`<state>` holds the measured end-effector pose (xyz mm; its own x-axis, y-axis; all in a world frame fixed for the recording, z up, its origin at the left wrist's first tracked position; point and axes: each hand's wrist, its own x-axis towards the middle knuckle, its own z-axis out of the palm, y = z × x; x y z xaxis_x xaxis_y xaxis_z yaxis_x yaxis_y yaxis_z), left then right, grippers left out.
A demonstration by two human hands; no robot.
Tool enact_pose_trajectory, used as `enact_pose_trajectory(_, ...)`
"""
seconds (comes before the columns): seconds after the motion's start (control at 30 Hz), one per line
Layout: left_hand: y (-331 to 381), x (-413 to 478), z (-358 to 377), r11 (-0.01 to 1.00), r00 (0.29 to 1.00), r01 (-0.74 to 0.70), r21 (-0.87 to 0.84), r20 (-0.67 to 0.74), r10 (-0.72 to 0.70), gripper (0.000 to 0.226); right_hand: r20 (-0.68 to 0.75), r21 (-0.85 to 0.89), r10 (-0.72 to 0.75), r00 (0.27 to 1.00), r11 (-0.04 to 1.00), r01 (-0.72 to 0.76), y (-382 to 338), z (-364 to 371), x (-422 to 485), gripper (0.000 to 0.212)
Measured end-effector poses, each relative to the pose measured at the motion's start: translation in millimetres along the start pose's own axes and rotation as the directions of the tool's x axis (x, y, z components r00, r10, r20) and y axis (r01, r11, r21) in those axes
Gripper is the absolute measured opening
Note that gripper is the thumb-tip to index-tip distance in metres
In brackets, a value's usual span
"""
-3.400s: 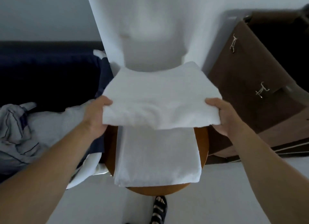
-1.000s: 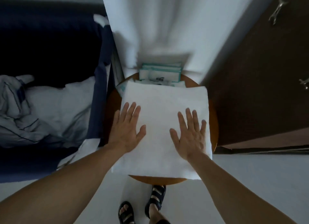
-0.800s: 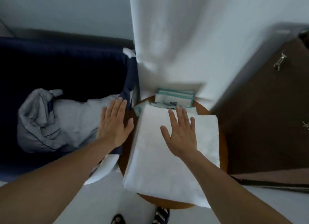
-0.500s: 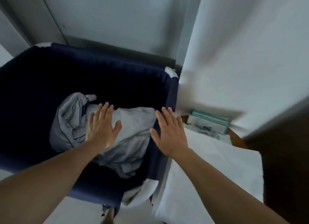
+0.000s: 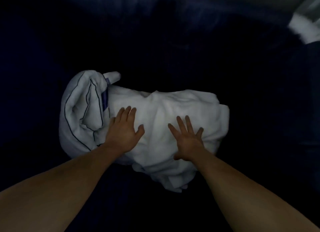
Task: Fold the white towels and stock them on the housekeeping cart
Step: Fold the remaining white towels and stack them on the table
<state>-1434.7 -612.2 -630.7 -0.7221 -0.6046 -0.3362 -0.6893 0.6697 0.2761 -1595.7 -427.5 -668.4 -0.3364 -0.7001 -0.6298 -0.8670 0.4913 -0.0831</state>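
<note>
Head view: a crumpled heap of white towels lies mid-frame inside a dark navy bin. A white cloth with dark piping is bunched at the heap's left end. The left hand and right hand are spread over the heap, fingers straight and splayed, gripping nothing. Whether they touch it cannot be told.
</note>
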Motion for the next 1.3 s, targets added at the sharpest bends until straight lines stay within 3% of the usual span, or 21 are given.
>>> enact_pose_trajectory(0.1,-15.6,22.9,35.0,1.000,0.999,-0.016,-0.008,0.052,0.017,0.077,0.019,-0.161,-0.023,1.000,0.987,0.026,-7.4,32.4,29.2,0.132)
enact_pose_trajectory(0.17,-15.6,28.9,53.6,0.999,0.996,-0.034,-0.034,0.079,0.037,0.072,-0.058,-0.164,-0.025,0.998,0.986,0.015,-8.6,47.2,38.0,0.104)
enact_pose_trajectory(0.23,-12.0,29.3,65.2,0.996,0.992,-0.049,-0.076,0.111,0.057,0.074,-0.155,-0.078,-0.025,0.988,0.997,0.013,-10.6,56.0,40.5,0.064)
enact_pose_trajectory(0.33,-4.4,27.0,64.0,0.987,0.976,-0.079,-0.140,0.191,0.105,0.092,-0.178,0.206,0.061,0.982,0.978,-0.023,-18.6,53.8,36.5,0.050)
enact_pose_trajectory(0.37,-1.1,24.9,59.1,0.979,0.965,-0.081,-0.187,0.232,0.124,0.100,-0.223,0.386,0.111,0.969,0.922,-0.017,-20.1,46.1,32.2,0.042)
enact_pose_trajectory(0.4,3.1,22.3,52.2,0.965,0.950,-0.075,-0.252,0.275,0.145,0.108,-0.250,0.595,0.193,0.949,0.804,-0.006,-20.6,31.6,25.3,0.028)
enact_pose_trajectory(0.43,7.5,19.3,44.1,0.945,0.934,-0.061,-0.321,0.316,0.168,0.115,-0.237,0.774,0.281,0.930,0.634,0.005,-19.5,13.2,16.5,0.019)
enact_pose_trajectory(0.5,18.2,13.7,24.7,0.898,0.907,-0.039,-0.438,0.361,0.216,0.125,-0.177,0.943,0.415,0.892,0.330,0.034,-14.3,-25.3,-5.8,0.021)
enact_pose_trajectory(0.6,43.4,6.9,-12.4,0.849,0.906,-0.101,-0.519,0.304,0.294,0.131,-0.142,0.990,0.458,0.878,0.078,0.120,-2.4,-76.7,-51.3,0.015)
enact_pose_trajectory(0.77,109.5,-9.9,-96.7,0.743,0.889,-0.288,-0.605,0.120,0.442,0.138,-0.221,0.934,0.428,0.876,-0.164,0.316,23.8,-152.6,-148.6,0.020)
enact_pose_trajectory(0.87,167.0,-34.4,-149.9,0.679,0.892,-0.352,-0.644,-0.011,0.452,0.102,-0.373,0.848,0.425,0.825,-0.205,0.489,36.7,-192.0,-217.4,0.008)
enact_pose_trajectory(1.0,240.6,-89.8,-215.6,0.616,0.894,-0.426,-0.663,-0.204,0.399,0.050,-0.648,0.687,0.301,0.699,-0.165,0.708,57.0,-235.7,-314.8,0.024)
enact_pose_trajectory(1.07,278.3,-122.7,-249.5,0.554,0.892,-0.443,-0.705,-0.281,0.355,0.048,-0.720,0.651,0.259,0.645,-0.072,0.756,67.9,-248.9,-366.7,0.036)
enact_pose_trajectory(1.17,339.6,-175.0,-302.1,0.456,0.867,-0.496,-0.739,-0.393,0.307,0.054,-0.755,0.629,0.319,0.573,0.105,0.771,89.4,-262.0,-436.8,0.080)
enact_pose_trajectory(1.23,381.7,-213.5,-336.1,0.341,0.812,-0.580,-0.740,-0.493,0.312,0.058,-0.783,0.610,0.317,0.535,0.222,0.761,106.3,-268.2,-478.7,0.093)
enact_pose_trajectory(1.3,421.7,-249.2,-365.8,0.219,0.751,-0.646,-0.732,-0.556,0.356,0.055,-0.785,0.612,0.323,0.528,0.276,0.741,119.5,-274.5,-517.7,0.097)
